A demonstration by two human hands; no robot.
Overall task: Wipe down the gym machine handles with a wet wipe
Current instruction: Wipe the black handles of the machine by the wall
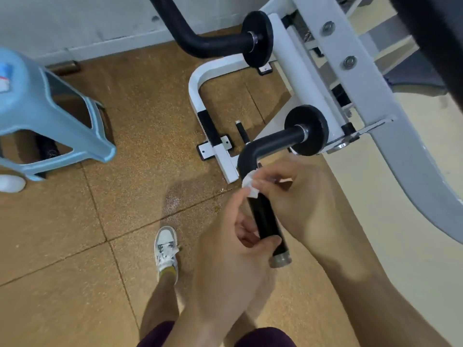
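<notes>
A black bent handle (265, 216) of the white gym machine (350, 78) runs down toward me and ends in a metal cap. My left hand (233, 251) grips its lower part near the cap. My right hand (298, 196) presses a crumpled white wet wipe (250, 184) against the handle just below its bend; the fingers are blurred. A second black handle (200, 41) curves away at the top of the view, untouched.
A light blue plastic stool (50, 116) stands at the left with a packet on its seat. The machine's white base frame (215, 136) lies on the brown tiled floor. My left shoe (166, 249) is below it. A wet patch marks the floor nearby.
</notes>
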